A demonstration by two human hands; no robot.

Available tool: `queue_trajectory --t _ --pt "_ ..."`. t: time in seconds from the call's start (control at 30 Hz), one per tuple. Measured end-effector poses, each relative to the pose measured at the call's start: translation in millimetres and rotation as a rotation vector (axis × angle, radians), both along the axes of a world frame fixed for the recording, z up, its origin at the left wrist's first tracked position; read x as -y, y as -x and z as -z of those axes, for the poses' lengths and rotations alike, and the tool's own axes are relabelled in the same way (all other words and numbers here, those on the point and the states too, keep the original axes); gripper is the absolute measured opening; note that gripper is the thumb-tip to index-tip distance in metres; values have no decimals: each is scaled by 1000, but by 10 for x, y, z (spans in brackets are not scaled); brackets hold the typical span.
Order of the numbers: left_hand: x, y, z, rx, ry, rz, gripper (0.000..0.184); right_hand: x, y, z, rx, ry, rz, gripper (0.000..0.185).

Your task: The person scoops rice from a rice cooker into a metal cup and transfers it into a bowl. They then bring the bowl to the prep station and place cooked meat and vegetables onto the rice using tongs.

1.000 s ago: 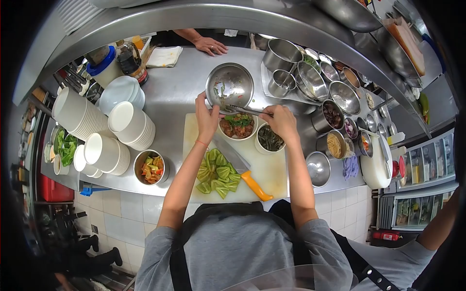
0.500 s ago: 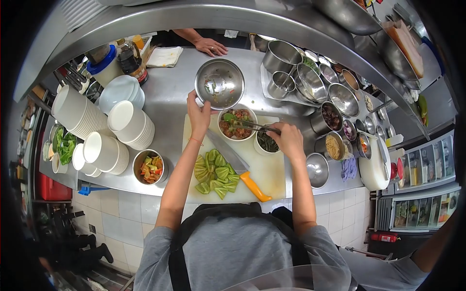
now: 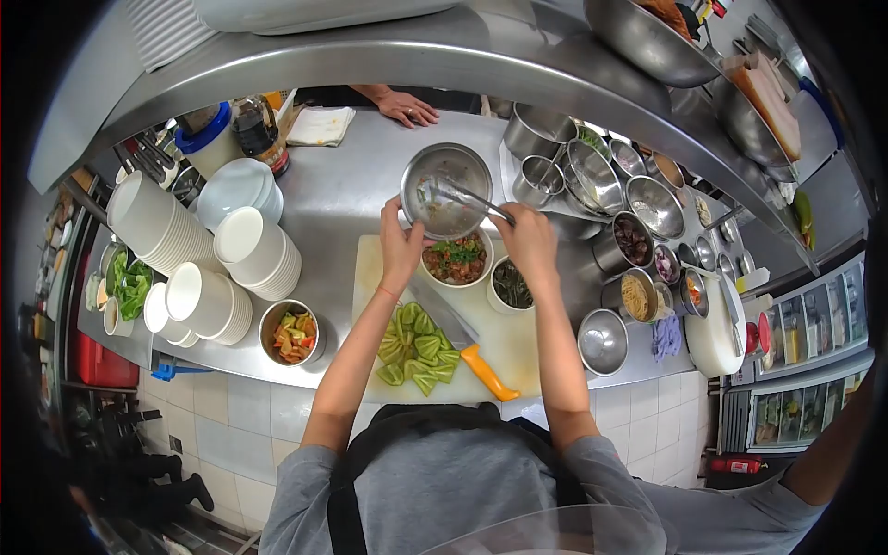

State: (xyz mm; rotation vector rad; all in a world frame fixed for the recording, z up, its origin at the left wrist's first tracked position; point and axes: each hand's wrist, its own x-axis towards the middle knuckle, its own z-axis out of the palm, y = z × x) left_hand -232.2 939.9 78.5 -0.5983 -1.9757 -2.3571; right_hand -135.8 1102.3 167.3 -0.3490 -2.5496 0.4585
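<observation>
My left hand (image 3: 401, 245) grips the rim of a steel mixing bowl (image 3: 427, 171), which is tilted toward me with a few scraps inside. In my right hand (image 3: 531, 239) are metal tongs (image 3: 474, 199), their tips inside that bowl. Just below it stands a white paper bowl (image 3: 459, 279) of chopped meat topped with greens. Beside this, a white cup (image 3: 507, 298) holds dark leafy strips. On the cutting board (image 3: 509, 356) lie cut green pepper pieces (image 3: 418, 347) and a knife with an orange handle (image 3: 487, 373).
Stacked white paper bowls (image 3: 242, 277) and a steel pot of cut peppers (image 3: 275, 346) stand left. Several steel bowls and pots of ingredients (image 3: 632, 239) crowd the right side. Another person's hand (image 3: 409, 108) rests at the far edge. A steel shelf (image 3: 370, 69) spans overhead.
The mixing bowl has moved right, above the paper bowl's far edge. The tongs have moved from the paper bowl up into the mixing bowl. Greens now lie spread over the meat.
</observation>
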Motion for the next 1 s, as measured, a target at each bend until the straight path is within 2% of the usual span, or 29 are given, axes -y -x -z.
queue_trajectory --t 0.07,0.2,0.3,0.43,0.47,0.57,0.6,0.7,0.73,0.83,0.87,0.97,1.0 --pt "-6 -22 -4 2 14 10 42 65 134 -6 -32 -26 -9 14" --pt "35 -18 16 -28 21 -38 42 8 11 57 111 -98 -103 15" --pt "81 9 21 -31 40 -40 43 -43 44 26 -8 -45 -64 14" --pt "51 -9 -19 -18 22 -25 44 23 160 96 -3 -47 -60 14" --pt "37 -1 -21 -17 11 -29 44 7 91 75 103 -84 -66 15" --pt "51 18 24 21 19 -5 44 -25 -10 -29 130 121 -11 14" --pt "51 -9 3 16 14 -6 44 -49 29 -9 64 96 20 15" --pt "14 -40 -40 -4 6 -5 44 -85 63 58 96 37 30 17" --pt "14 -18 -21 -7 9 -11 43 -100 46 77 239 44 0 20" --pt "12 -22 22 -3 19 -15 43 -128 9 39 302 153 -47 21" --pt "13 -23 32 -2 24 -13 43 -129 41 88 193 202 -67 20" --pt "-32 -34 34 -27 9 -3 42 -55 72 104 224 148 -19 21" --pt "-32 -34 30 -28 18 -9 42 -58 34 56 314 105 -15 21"
